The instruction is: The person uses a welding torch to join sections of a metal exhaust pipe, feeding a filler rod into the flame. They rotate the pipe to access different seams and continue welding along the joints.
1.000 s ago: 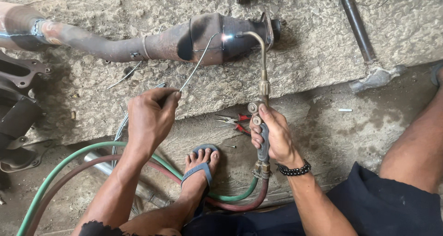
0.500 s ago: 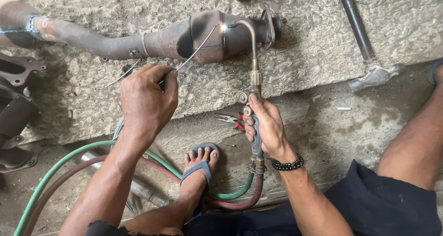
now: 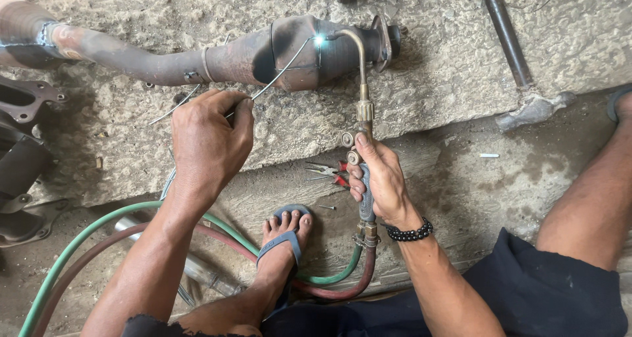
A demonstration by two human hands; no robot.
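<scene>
The person sits low on the ground, and the right hand (image 3: 382,179) is closed around the handle of a gas torch (image 3: 364,106) in the middle of the frame. Its bent brass neck goes up to a small bright flame (image 3: 320,40) on the rusty exhaust part (image 3: 289,50), which lies across the upper part of the frame on a rough concrete slab (image 3: 434,80). The left hand (image 3: 209,139), left of the centre, pinches a thin filler rod (image 3: 280,73) between the fingers, and the tip of the rod meets the flame. A green hose (image 3: 79,241) and a dark red hose (image 3: 342,289) run from the bottom of the torch in a curve to the lower left. A foot in a blue sandal (image 3: 284,235) rests between the two arms. Red-handled pliers (image 3: 327,172) lie just left of the right hand. A dark pipe (image 3: 503,30) lies at the upper right.
</scene>
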